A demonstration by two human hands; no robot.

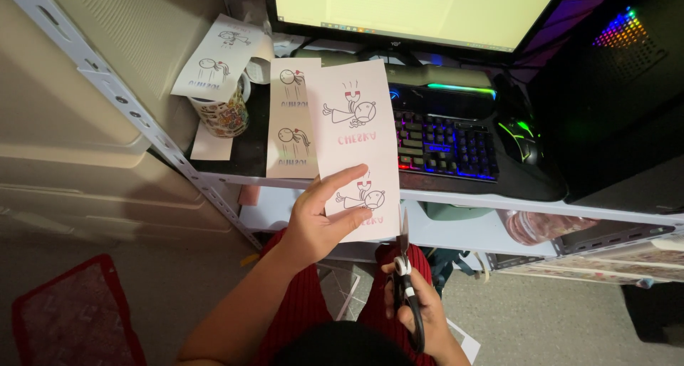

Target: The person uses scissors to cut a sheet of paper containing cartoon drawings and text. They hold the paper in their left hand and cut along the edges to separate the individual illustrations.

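Note:
My left hand (pixel 320 220) pinches the lower edge of a long pale pink paper strip (pixel 354 134) printed with two cartoon figures, holding it upright in front of the desk. My right hand (pixel 420 305) grips black-handled scissors (pixel 404 266), blades pointing up at the strip's lower right corner; whether they touch the paper I cannot tell.
A second printed strip (pixel 293 120) lies on the desk (pixel 456 195), and another sheet (pixel 217 60) rests on a patterned mug (pixel 224 115). A backlit keyboard (pixel 442 145), mouse (pixel 520 139), monitor (pixel 413 10) and dark computer case (pixel 620 95) fill the desk. A red mat (pixel 68 316) lies on the floor.

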